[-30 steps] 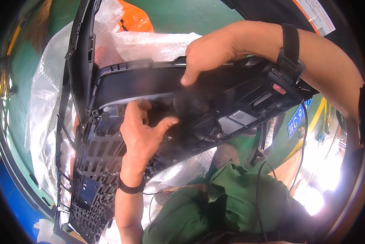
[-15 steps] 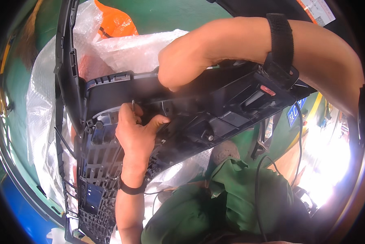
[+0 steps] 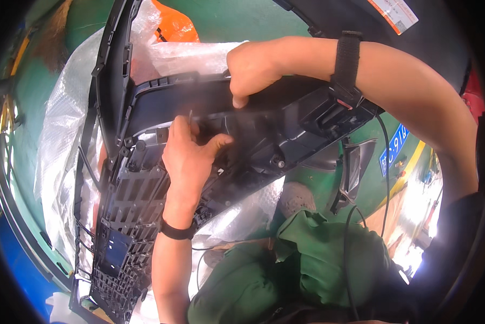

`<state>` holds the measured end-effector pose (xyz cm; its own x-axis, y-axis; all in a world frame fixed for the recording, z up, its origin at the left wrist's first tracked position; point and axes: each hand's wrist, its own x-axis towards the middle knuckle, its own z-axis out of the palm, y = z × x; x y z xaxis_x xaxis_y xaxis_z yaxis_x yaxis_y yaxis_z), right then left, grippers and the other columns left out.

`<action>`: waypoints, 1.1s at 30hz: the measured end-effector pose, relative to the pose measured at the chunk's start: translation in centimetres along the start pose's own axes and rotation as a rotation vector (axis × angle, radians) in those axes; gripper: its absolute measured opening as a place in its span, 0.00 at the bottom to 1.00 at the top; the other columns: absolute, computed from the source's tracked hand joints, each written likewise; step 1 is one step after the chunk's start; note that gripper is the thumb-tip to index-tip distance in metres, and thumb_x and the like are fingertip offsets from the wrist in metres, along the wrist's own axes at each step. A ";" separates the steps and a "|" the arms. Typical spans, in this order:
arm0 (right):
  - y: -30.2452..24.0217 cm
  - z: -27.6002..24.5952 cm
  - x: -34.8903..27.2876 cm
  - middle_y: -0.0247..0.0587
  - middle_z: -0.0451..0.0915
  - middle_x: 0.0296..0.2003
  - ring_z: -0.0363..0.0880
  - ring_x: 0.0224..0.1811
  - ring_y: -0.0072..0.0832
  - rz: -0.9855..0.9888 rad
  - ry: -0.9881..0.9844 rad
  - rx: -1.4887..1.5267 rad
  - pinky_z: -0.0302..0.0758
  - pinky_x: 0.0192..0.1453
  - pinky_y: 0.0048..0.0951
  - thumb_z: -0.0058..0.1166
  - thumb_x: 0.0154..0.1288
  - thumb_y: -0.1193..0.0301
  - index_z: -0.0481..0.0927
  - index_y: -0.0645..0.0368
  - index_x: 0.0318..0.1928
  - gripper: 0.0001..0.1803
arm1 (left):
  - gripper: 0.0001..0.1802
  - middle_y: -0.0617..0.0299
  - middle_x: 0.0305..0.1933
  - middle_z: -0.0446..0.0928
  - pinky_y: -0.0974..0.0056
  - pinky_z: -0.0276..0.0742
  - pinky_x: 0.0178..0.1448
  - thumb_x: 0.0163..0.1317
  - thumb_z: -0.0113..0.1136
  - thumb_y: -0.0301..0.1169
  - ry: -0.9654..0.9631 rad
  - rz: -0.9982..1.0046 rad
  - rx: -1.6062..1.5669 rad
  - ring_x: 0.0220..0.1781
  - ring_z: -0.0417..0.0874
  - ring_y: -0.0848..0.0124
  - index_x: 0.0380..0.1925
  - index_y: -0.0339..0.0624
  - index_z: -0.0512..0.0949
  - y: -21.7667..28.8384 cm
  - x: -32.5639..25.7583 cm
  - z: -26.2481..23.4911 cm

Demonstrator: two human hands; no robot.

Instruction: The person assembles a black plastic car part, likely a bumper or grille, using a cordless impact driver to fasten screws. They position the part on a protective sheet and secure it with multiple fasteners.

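We see a big black plastic car part (image 3: 264,135) lying across the middle of the picture, on top of clear bubble wrap (image 3: 59,146) spread over the green floor (image 3: 242,21). Its lower left end is a black grille (image 3: 123,237) with many little square holes, and it reaches down to the bottom left edge of the wrap.

Our left hand (image 3: 188,156) rests on the inside of the black part, near the middle. Its fingers are bent and pressed together on a small thin thing, but we cannot tell what it is. A black band sits on that wrist.

Our right hand (image 3: 253,67) comes in from the top right. Its fingers are curled down over the top edge of the black part and hold it tight.

An orange plastic bag (image 3: 172,24) peeks out at the top edge of the wrap. A white label with a red stripe (image 3: 396,13) sits on another dark part at the top right corner. A blue sign (image 3: 396,146) with white marks lies on the floor at the right, just past the end of the black part.
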<state>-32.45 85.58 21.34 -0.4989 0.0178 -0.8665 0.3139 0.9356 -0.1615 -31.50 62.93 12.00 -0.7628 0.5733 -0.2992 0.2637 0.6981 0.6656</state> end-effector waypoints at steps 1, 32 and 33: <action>-0.2 0.1 -0.2 0.55 0.87 0.55 0.84 0.59 0.51 0.008 0.025 -0.032 0.79 0.63 0.46 0.68 0.62 0.53 0.89 0.64 0.53 0.28 | 0.37 0.55 0.39 0.79 0.51 0.79 0.45 0.45 0.87 0.46 -0.011 -0.010 -0.006 0.38 0.81 0.52 0.47 0.39 0.74 0.1 -0.1 -0.1; -0.3 14.6 -11.8 0.38 0.86 0.38 0.75 0.29 0.14 -0.482 0.113 1.492 0.72 0.30 0.19 0.55 0.79 0.68 0.82 0.66 0.50 0.12 | 0.10 0.64 0.33 0.82 0.74 0.66 0.29 0.77 0.64 0.35 -0.166 -0.078 -0.785 0.29 0.78 0.80 0.45 0.38 0.79 1.5 -3.2 -3.3; -0.2 15.3 -12.1 0.34 0.86 0.35 0.74 0.29 0.13 -0.428 0.057 1.439 0.71 0.31 0.19 0.57 0.80 0.65 0.82 0.64 0.48 0.13 | 0.10 0.66 0.31 0.81 0.74 0.66 0.29 0.77 0.65 0.35 -0.158 -0.092 -0.751 0.28 0.77 0.81 0.44 0.39 0.80 1.8 -3.2 -3.4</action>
<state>-14.10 79.78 24.59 -0.7748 -0.1149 -0.6217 0.6273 -0.2622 -0.7333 -30.57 60.91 16.52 -0.6543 0.6206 -0.4321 -0.3108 0.3002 0.9018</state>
